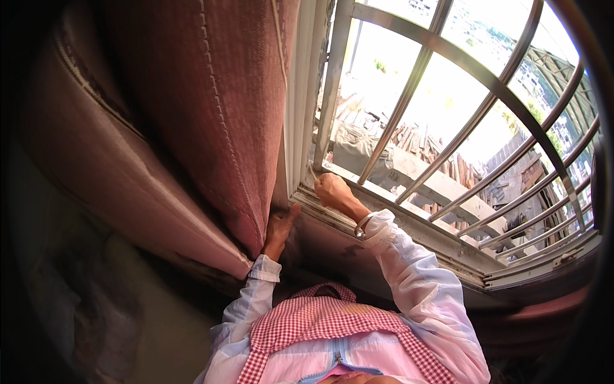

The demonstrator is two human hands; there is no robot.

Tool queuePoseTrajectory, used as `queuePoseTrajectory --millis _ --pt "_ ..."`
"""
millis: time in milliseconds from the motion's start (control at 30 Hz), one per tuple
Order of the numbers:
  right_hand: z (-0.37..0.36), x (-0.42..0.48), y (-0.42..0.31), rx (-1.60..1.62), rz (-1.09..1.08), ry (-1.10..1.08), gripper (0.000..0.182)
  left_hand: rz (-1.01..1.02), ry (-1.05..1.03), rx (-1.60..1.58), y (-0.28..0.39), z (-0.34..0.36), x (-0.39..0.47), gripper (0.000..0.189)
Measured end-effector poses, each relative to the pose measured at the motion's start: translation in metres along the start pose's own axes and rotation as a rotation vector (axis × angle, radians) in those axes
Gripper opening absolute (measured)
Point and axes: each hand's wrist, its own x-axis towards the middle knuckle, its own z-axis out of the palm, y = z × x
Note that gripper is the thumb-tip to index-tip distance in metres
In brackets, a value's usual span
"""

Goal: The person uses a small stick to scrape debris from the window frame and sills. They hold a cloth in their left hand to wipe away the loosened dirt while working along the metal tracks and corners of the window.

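My right hand is closed on a thin stick-like tool, whose tip points into the corner of the window frame's sill. Part of the tool is hidden by the fingers. Below and to the left, my left hand rests by the wall just under the sill, thumb raised, beside the reddish curtain. Its wrist touches the curtain's lower edge, and some of its fingers are hidden, so any hold on the cloth cannot be made out. The window track runs right from the corner, beneath my right wrist.
Metal window bars stand just beyond the sill. Outside lie a concrete ledge and stacked wood pieces. The curtain hangs in large folds on the left. A window latch sits on the frame at the far right.
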Motion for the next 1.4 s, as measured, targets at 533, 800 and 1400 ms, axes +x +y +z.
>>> queuePoseTrajectory --millis 533,800,1400 --pt "0.011 0.005 -0.021 0.017 0.070 -0.035 0.037 0.072 0.024 0.113 -0.012 -0.004 0.007 0.062" --pt "-0.007 -0.049 0.001 0.027 0.018 0.227 0.031 0.074 -0.022 0.134 -0.006 -0.005 0.008 0.063" --pt "-0.049 -0.222 0.062 -0.001 -0.065 0.568 0.015 0.112 -0.419 -0.063 0.028 0.021 -0.060 0.020"
